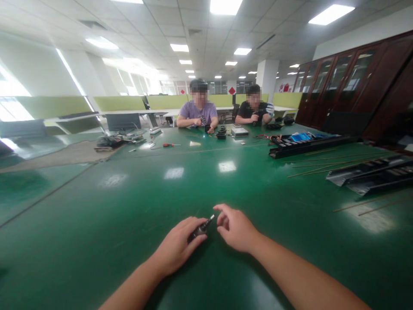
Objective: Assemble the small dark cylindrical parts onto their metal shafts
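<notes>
While my left hand (179, 244) closes around a dark, smooth, rounded tool (199, 230) with one pale tip, just above the glossy green table (145, 198), my right hand (237, 228) curls half-open beside it, empty. Beyond lie thin rods (322, 165), black metal channels (306, 146), one red-handled screwdriver (168, 145) and two seated people (198, 110).

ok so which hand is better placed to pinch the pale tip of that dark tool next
Right, I'd say. The right hand looks free, with its fingers open just beside the pale tip, while the left hand is busy holding the dark tool.
</notes>
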Demonstrator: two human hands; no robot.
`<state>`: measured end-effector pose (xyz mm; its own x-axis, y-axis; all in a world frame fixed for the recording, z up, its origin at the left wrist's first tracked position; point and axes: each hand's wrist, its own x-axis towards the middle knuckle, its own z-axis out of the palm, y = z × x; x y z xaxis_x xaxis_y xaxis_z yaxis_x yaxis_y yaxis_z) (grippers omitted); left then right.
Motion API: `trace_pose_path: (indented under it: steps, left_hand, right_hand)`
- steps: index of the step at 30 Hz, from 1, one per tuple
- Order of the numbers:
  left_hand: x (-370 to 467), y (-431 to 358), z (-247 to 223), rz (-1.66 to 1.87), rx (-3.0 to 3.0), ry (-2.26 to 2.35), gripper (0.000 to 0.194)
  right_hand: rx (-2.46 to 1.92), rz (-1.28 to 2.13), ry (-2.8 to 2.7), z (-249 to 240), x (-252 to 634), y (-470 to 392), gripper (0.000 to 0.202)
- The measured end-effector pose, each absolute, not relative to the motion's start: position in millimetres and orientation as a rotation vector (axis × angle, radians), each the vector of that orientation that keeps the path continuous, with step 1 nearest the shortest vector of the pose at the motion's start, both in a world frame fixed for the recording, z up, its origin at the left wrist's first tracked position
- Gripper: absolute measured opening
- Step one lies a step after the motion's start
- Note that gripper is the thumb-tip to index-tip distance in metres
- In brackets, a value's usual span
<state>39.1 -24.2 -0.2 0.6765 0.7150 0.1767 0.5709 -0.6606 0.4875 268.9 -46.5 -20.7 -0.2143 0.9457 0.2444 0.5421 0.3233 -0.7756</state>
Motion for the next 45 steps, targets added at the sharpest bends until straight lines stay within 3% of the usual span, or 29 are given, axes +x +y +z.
trace_pose_path:
  steps: [6,15,21,45]
  left_hand:
    - [38,-26,-8,0.545,2.438,1.064,0.047]
    - [44,-25,-7,0.585,2.352,1.066,0.025]
    - [48,-29,-5,0.59,2.313,1.006,0.022]
    - [53,-29,-3,0.583,2.304,0.987,0.021]
  right_hand:
    - [-1.313,0.739,-1.876,-23,267,-49,0.057]
    - [-1.358,0.722,-1.917,-20,266,-52,0.042]
    - [-1.323,0.657,-1.953,-19,267,-53,0.029]
    - [-1.248,0.654,-1.931,-18,269,-55,0.03]
